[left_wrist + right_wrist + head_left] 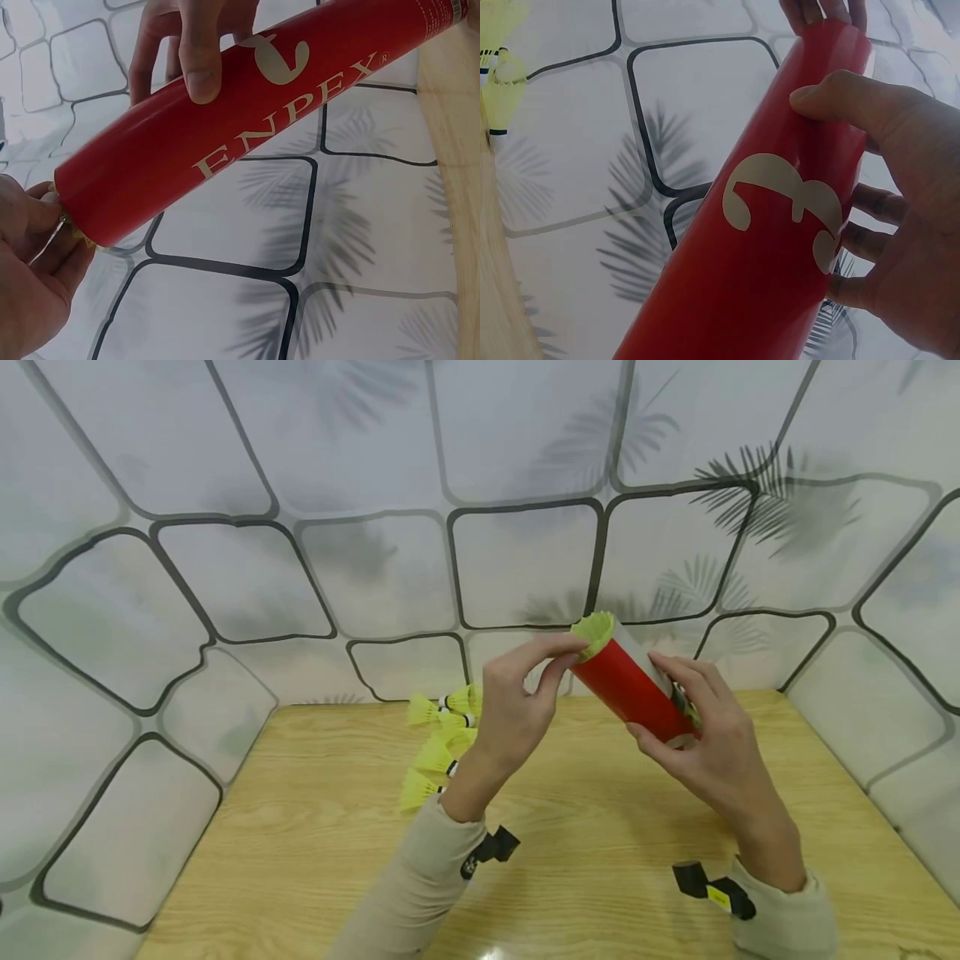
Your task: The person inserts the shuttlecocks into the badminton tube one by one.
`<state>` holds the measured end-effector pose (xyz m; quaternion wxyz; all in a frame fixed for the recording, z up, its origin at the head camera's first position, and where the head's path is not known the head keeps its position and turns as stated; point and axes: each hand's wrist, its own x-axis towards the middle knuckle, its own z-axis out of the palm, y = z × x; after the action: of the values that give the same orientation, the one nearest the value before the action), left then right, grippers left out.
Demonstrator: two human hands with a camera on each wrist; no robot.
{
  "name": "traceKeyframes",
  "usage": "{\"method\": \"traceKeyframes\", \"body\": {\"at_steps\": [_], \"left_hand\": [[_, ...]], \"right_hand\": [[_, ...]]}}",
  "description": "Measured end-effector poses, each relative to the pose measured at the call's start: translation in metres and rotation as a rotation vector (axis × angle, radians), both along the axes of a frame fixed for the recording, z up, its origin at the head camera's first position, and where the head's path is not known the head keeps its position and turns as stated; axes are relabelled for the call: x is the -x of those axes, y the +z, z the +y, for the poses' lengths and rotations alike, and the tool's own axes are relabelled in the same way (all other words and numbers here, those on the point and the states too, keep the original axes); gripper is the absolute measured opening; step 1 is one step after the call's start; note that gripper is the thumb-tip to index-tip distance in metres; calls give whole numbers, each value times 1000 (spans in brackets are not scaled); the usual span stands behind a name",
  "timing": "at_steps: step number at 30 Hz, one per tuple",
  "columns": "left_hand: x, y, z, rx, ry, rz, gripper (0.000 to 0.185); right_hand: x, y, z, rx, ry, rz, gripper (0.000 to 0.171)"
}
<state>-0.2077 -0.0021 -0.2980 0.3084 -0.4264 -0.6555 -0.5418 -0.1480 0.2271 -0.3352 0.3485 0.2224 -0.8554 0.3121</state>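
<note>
A red shuttlecock tube (630, 685) with white "ENPEX" lettering is held up at a slant over the table, its open end toward the upper left. My right hand (708, 731) grips it around the side, thumb and fingers on opposite sides in the right wrist view. At the open end, a yellow shuttlecock (596, 628) shows its skirt at the rim, the rest hidden inside the tube. My left hand (521, 702) pinches this skirt between thumb and fingers. The left wrist view shows the left fingertips (79, 251) right at the tube's mouth.
Several yellow shuttlecocks (431, 752) lie on the wooden table (315, 852), left of the tube and partly behind my left hand. A patterned white wall covering (390, 577) rises behind and beside the table.
</note>
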Motion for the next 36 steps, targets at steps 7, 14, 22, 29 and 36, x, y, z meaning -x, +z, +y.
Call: {"method": "traceKeyframes", "body": {"at_steps": [7,14,22,29,36], "left_hand": [[1,-8,3,3,-37,-8,16],[1,-13,3,39,-72,-17,21],[-3,-17,-2,68,-59,-30,23],[-9,-23,-24,25,1,-23,24],[-6,-42,-67,12,145,-99,22]], "right_hand": [[0,0,2,-15,-4,-4,89],[0,0,3,-15,-2,-18,88],[2,-2,3,-8,19,-23,89],[1,-1,4,-10,-11,-40,87],[2,-1,6,-13,-23,-47,86]]}}
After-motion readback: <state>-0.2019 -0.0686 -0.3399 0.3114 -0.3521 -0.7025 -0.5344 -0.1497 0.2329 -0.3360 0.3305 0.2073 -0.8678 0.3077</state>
